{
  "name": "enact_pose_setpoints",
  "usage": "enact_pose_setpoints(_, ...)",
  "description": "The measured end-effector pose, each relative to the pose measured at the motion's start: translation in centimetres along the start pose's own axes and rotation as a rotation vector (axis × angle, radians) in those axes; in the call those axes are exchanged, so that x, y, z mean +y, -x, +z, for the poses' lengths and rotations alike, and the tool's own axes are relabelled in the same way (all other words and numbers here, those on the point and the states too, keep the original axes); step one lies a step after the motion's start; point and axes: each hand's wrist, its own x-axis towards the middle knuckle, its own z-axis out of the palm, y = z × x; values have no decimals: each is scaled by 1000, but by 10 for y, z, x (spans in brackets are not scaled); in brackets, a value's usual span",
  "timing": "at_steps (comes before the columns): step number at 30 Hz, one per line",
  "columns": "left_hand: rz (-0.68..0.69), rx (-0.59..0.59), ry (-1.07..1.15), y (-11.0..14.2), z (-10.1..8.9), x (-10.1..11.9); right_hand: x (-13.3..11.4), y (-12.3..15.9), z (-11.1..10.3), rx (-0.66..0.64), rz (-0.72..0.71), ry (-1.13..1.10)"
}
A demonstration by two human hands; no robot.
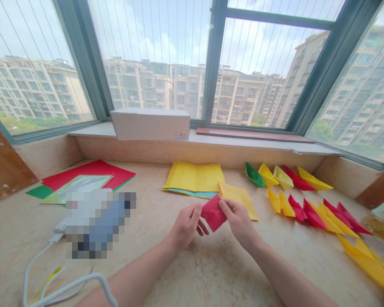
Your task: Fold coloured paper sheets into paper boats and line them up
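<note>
Red folded paper (213, 212) between both hands (187, 226) (238, 221), yellow sheet (238, 200) just behind.

Paper boats (268, 175) are arranged in rows on the surface (28, 213); a white carton (149, 124) is placed on the windowsill (89, 129).

We catalogue one green-framed bay window (215, 59), apartment blocks (237, 96) beyond it, a white carton (149, 124) on the stone sill (92, 129) beneath it.
</note>
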Motion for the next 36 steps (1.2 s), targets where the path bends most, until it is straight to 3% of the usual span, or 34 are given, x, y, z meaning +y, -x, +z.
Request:
enact_pose_setpoints(9,-17,-99,-61,-1,0,-7,5,-4,-4,47,-35,72)
enact_pose_setpoints(21,38,-50,-99,0,-2,-1,6,-5,-5,44,-67,84)
enact_pose_setpoints(29,-76,-223,-121,6,-2,-3,-1,4,3,-76,-55,145)
enact_pose_setpoints(33,-56,-153,-66,4,-1,-2,-2,5,5,-83,-12,55)
enact_pose_setpoints(36,-12,-65,-40,1,-2,0,-3,5,5,-174,36,-28)
